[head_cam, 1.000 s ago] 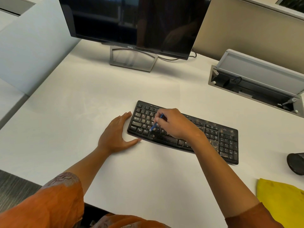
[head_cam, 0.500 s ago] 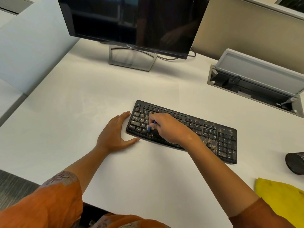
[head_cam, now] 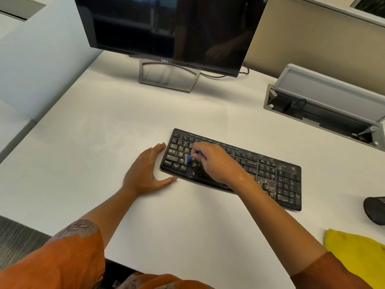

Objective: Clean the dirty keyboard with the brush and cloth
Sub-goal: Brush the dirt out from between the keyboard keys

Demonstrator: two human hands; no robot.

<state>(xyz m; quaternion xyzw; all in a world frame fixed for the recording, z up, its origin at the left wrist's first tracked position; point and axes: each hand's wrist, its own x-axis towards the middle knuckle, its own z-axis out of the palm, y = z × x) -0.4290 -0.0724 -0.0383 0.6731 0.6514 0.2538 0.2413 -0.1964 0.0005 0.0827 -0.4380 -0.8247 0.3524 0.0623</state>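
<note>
A black keyboard (head_cam: pixel 277 180) speckled with tan dirt lies on the white desk (head_cam: pixel 104 142). My right hand (head_cam: pixel 216 161) pinches a small blue brush (head_cam: pixel 190 158), its bristles down on the lower-left keys. Most of the brush handle is hidden inside my fingers. My left hand (head_cam: pixel 145 172) lies flat on the desk, fingers straight, touching the keyboard's left end. A yellow cloth (head_cam: pixel 358 253) lies at the desk's right front corner, away from both hands.
A dark monitor (head_cam: pixel 166 28) on a grey stand (head_cam: pixel 168 76) stands behind the keyboard. An open cable box (head_cam: pixel 325 109) is set into the desk at the back right. A black mouse (head_cam: pixel 375 209) sits at the right edge, above the cloth.
My right hand has slid the brush leftward across the lower keys, from the middle-left toward the left end. My left hand has stayed against the keyboard's left edge.
</note>
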